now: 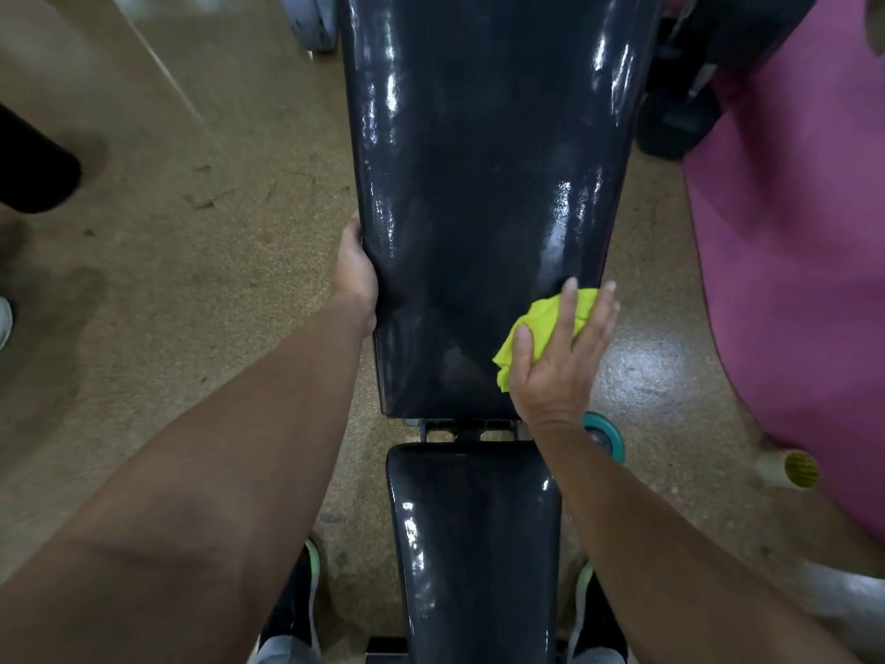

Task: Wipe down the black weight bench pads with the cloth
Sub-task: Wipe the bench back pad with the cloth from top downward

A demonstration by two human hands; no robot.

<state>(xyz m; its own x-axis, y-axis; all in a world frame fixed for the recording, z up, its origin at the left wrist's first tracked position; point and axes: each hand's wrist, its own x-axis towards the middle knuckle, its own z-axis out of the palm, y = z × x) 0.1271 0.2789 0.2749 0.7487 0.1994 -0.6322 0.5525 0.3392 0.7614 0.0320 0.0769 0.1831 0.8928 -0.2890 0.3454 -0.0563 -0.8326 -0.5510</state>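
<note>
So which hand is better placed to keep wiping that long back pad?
The right hand: it presses the yellow cloth on the back pad near its right edge. The left hand only grips the pad's left edge.

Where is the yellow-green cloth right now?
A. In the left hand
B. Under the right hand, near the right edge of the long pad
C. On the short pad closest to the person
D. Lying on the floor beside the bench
B: the right hand presses the cloth against the long pad near its right edge, while the left hand only grips that pad's left side.
</note>
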